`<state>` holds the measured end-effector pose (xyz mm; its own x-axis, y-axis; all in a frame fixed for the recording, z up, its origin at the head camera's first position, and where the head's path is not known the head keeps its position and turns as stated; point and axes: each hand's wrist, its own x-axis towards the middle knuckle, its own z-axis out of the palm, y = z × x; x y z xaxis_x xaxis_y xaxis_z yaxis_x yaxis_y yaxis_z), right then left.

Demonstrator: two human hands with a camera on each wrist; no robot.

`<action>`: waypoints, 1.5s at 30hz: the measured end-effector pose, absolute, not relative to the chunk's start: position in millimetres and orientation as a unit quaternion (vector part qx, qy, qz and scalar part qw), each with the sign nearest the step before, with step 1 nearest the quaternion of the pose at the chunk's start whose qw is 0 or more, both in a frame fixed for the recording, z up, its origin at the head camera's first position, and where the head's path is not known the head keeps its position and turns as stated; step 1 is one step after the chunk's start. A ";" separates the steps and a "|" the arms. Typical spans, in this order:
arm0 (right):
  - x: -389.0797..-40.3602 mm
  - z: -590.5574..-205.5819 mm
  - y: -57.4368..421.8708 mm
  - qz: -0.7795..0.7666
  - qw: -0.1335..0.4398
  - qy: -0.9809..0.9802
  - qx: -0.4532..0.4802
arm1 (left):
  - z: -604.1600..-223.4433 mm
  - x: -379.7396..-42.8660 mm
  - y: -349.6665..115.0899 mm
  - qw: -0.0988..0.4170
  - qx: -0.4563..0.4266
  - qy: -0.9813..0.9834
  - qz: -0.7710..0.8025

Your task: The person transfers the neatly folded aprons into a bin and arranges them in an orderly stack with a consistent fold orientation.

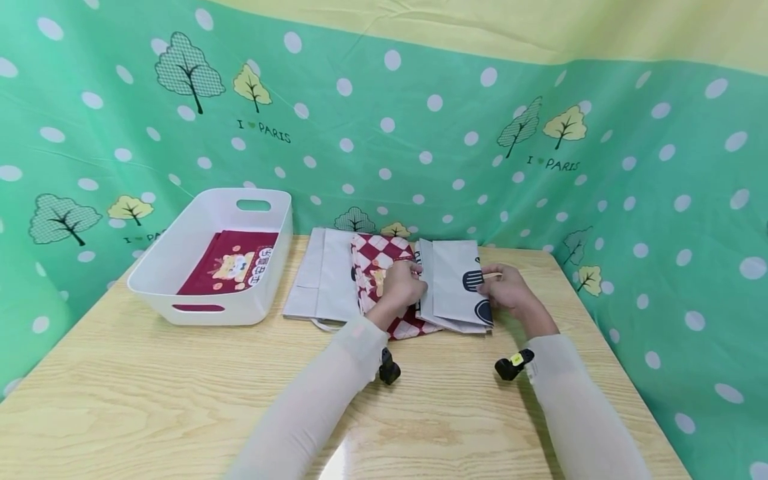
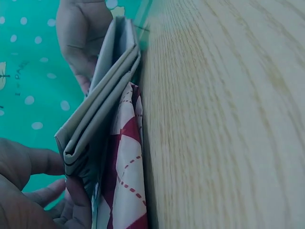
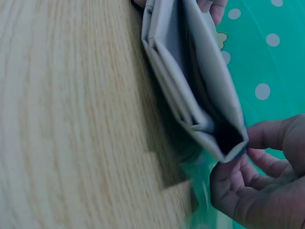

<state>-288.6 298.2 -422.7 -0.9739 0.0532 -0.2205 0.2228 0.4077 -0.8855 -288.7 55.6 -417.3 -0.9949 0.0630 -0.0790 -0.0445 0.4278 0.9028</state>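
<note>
A folded light-grey bag (image 1: 447, 287) with dark printed shapes is held between both hands, at the right end of a row of folded pieces. My left hand (image 1: 403, 287) pinches its left edge with thumb and fingers. At the opposite edge my right hand (image 1: 507, 290) grips it, thumb on one side and fingers on the other. In the right wrist view the bag's stacked layers (image 3: 176, 90) gape a little at the end. Partly under the left hand and the grey bag lies a folded red-and-white checked bag (image 2: 126, 167) on the table.
Left of the checked bag lies another folded grey bag (image 1: 324, 273) with a pale strap loop. A white plastic bin (image 1: 237, 312) with handle slots stands farther left, a dark red printed piece (image 1: 204, 273) inside it. A green dotted curtain (image 1: 408, 133) hangs behind the wooden table (image 1: 150, 393).
</note>
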 end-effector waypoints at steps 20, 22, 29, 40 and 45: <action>-285.4 -402.3 295.8 -0.570 -0.021 0.820 0.041 | -398.9 -289.1 44.7 -0.032 0.062 0.843 0.533; -285.8 -401.1 293.4 -0.571 -0.024 0.820 0.038 | -396.2 -288.8 42.3 -0.036 0.059 0.845 0.530; -287.6 -398.3 285.3 -0.577 -0.028 0.816 0.031 | -390.4 -287.7 31.6 -0.028 0.051 0.841 0.537; -288.4 -398.4 269.5 -0.575 -0.040 0.817 0.006 | -390.8 -288.0 12.7 -0.030 0.049 0.843 0.535; -285.9 -397.4 260.6 -0.576 -0.048 0.816 -0.012 | -390.2 -287.7 4.6 -0.028 0.044 0.843 0.535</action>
